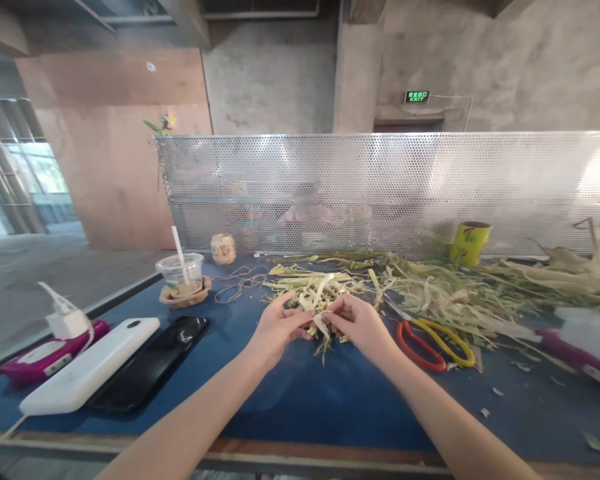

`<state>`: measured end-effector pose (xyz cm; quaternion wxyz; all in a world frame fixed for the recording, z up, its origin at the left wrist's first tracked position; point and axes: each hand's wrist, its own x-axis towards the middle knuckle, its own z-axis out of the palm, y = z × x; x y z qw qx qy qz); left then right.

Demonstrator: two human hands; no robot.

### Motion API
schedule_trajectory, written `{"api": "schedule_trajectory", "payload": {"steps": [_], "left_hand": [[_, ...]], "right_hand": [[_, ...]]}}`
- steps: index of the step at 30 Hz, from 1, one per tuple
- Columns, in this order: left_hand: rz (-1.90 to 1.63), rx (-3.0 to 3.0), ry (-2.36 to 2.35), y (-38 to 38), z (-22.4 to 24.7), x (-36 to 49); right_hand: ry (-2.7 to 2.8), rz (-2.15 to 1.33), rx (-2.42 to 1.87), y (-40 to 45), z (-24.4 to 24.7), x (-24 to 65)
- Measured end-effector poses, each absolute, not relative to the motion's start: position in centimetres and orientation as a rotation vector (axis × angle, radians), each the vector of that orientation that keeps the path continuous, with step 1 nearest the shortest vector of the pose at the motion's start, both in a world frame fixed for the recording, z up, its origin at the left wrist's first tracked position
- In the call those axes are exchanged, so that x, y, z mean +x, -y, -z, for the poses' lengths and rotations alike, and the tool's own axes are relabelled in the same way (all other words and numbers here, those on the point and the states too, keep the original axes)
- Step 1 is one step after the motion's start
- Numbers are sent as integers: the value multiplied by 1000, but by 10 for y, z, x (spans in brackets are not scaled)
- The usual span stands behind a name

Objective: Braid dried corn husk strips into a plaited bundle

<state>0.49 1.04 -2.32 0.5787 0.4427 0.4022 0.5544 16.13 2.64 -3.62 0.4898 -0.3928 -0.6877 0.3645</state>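
My left hand (280, 327) and my right hand (361, 328) meet at the middle of the blue table. Between them is a pale, flat strip of dried leaf or husk (322, 325), pinched by the fingers of both hands. My left thumb reaches across toward it, with one finger raised. Right behind and under my fingers lies a loose bunch of dried greenish plant stems (300, 275), some tips poking out below my hands. Scissors (423, 343) with one red and one yellow handle rest to the right of my right hand, blades toward the plants.
Dried plants (445, 293) spread across the right, near a yellow-green can (470, 244) and a purple power strip (580, 357). Leftward are a black phone (153, 363), a white power bank (93, 367), a plastic cup (180, 270) and string (237, 283). A perforated metal screen (260, 173) stands behind.
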Motion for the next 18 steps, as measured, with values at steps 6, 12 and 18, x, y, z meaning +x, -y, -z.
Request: {"api": "schedule_trajectory", "payload": {"steps": [6, 12, 18], "left_hand": [[-1278, 940, -951, -13, 24, 3], [-1240, 914, -949, -12, 25, 5], [-1302, 1068, -972, -9, 29, 6]], "right_hand": [[1949, -58, -933, -23, 38, 167], [2234, 603, -592, -19, 33, 171], [2233, 656, -577, -18, 30, 175]]}}
